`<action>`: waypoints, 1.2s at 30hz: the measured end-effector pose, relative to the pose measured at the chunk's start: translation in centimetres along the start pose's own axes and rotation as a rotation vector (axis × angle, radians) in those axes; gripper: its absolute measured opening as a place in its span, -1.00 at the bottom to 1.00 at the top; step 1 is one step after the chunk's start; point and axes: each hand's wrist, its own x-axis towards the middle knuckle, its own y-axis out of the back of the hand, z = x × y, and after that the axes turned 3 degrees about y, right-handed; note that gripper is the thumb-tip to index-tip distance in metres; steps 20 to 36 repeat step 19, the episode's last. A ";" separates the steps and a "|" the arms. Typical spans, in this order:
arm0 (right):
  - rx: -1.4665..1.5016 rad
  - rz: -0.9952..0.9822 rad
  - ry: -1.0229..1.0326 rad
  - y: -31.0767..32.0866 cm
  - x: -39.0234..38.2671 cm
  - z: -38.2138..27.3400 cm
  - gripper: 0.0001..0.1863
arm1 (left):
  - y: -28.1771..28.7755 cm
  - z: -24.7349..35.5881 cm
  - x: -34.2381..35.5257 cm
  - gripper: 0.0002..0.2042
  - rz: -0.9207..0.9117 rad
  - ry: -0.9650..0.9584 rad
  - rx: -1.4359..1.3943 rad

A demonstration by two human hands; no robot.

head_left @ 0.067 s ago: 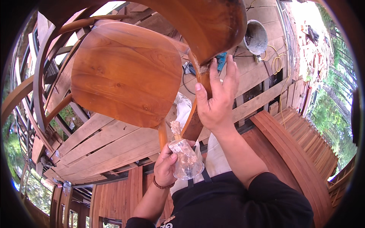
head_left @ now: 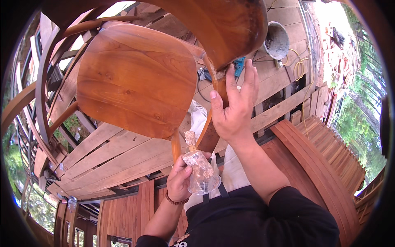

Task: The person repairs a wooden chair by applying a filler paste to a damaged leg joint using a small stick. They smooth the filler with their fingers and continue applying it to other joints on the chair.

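Observation:
In my left hand (head_left: 180,181) is a clear plastic cup (head_left: 204,177), tilted, with pale brown paste smeared on its inside wall. A flat wooden stick (head_left: 191,146) stands out of the cup's top, its end clotted with the same crumbly paste. My right hand (head_left: 238,103) is raised beside a wooden chair (head_left: 138,80), its fingers apart. One fingertip presses at the joint where the curved backrest (head_left: 236,31) meets an upright. Rough pale paste (head_left: 219,74) shows in that joint. The fingertip's contact point is partly hidden under the backrest's edge.
A grey bucket (head_left: 277,41) lies tipped on the plank floor beyond the chair, near a coiled yellow cord (head_left: 301,68). A blue power tool (head_left: 239,66) sits behind my right fingers. Gaps run between floor planks (head_left: 111,152). Curved chair frames (head_left: 43,82) crowd the left.

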 end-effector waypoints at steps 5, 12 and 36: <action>-0.030 0.012 0.006 -0.1 0.0 -0.3 -0.34 | 1.8 -0.3 0.1 -0.61 -0.184 0.006 -0.044; -0.125 -0.009 0.009 -0.5 -0.1 -1.3 -0.32 | 1.4 0.1 0.1 -0.61 -0.196 0.021 -0.063; -0.134 -0.014 -0.015 -1.4 -0.6 -1.5 -0.28 | 1.9 0.1 0.1 -0.60 -0.189 0.040 -0.035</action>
